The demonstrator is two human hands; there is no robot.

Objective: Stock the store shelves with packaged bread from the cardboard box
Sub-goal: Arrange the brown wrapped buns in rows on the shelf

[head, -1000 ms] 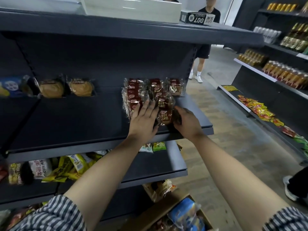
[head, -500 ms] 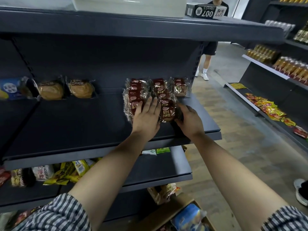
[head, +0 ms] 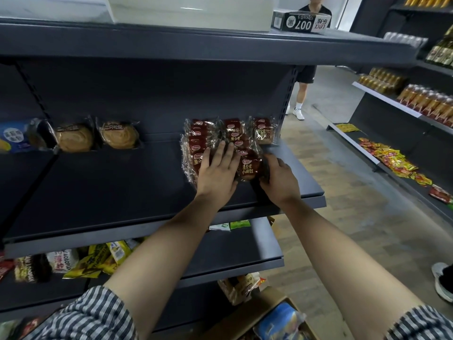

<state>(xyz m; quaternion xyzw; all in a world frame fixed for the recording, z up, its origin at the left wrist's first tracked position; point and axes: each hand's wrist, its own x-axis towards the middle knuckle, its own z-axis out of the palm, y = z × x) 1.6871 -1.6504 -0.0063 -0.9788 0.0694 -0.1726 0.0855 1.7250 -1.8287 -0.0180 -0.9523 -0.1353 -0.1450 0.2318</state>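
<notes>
Both hands at the bread: left hand point(head: 217, 171) flat, fingers straight, pressing on the red bread packs point(head: 196, 143), right hand point(head: 279, 179) curled round the front pack point(head: 250, 166), near the middle shelf's point(head: 122, 190) right end, cardboard box point(head: 245, 315) below.

Little push here: my left hand point(head: 217, 171) has crept farther in over the left row of packs point(head: 196, 143). My right hand point(head: 279, 179), curled on the wrapper, has followed, and the front bread pack point(head: 248, 166) now sits slightly deeper, its label showing more fully.
</notes>
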